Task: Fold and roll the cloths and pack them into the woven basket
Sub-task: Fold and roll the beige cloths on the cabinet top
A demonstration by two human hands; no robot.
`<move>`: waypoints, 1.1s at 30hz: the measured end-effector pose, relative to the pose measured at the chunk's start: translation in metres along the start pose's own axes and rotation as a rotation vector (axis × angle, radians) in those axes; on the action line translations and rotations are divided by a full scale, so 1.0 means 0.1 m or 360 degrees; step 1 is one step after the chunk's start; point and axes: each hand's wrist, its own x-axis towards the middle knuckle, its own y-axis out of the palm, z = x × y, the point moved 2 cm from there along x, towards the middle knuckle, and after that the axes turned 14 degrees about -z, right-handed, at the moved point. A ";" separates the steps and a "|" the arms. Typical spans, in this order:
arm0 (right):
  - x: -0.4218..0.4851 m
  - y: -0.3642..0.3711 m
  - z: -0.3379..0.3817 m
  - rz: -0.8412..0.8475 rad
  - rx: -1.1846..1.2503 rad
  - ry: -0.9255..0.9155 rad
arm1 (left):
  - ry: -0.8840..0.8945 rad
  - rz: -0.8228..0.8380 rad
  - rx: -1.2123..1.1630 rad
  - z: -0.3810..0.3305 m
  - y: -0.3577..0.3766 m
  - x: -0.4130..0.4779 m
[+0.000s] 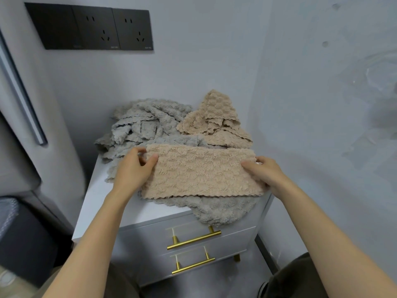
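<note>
A beige cloth [199, 173], folded into a long strip, lies across the top of a white nightstand [101, 203]. My left hand [133, 168] pinches the strip's left end between thumb and fingers. At the right end my right hand [261, 171] grips the cloth, fingers curled over its edge. Behind it lies a heap of grey cloths [139, 125] and crumpled beige cloths [217, 119]. Another grey cloth [221, 209] lies under the strip and hangs over the front edge. No woven basket is in view.
The nightstand stands in a corner between two pale walls and has two drawers with gold bar handles [194, 239]. Black wall sockets [94, 29] sit above at the left. A dark bin or bag [23, 237] stands on the floor at the left.
</note>
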 end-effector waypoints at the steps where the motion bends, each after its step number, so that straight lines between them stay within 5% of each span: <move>1: -0.02 0.00 0.02 -0.0010 0.0100 0.0057 | 0.0008 0.0004 -0.0055 -0.02 0.02 0.01; 10: -0.05 -0.07 0.11 -0.0077 0.0283 0.0031 | -0.0304 -0.0186 -0.0526 -0.15 0.05 0.07; 17: -0.04 -0.19 0.12 -0.0308 -0.0010 -0.0263 | -0.0441 -0.0206 -0.0577 -0.23 0.03 0.02; 20: -0.08 -0.29 0.22 -0.0534 -0.0172 -0.0460 | -0.0580 -0.0025 -0.0685 -0.29 0.01 -0.02; 24: 0.01 -0.38 0.21 -0.0604 -0.0079 -0.0369 | -0.0842 0.0382 -0.0981 -0.42 0.01 -0.19; 30: 0.14 -0.43 0.31 -0.0671 0.0717 -0.0223 | -0.0658 0.0728 -0.1060 -0.60 -0.05 -0.38; 33: 0.18 -0.42 0.41 -0.0735 0.0771 -0.0360 | -0.0681 0.0891 -0.1062 -0.64 -0.08 -0.44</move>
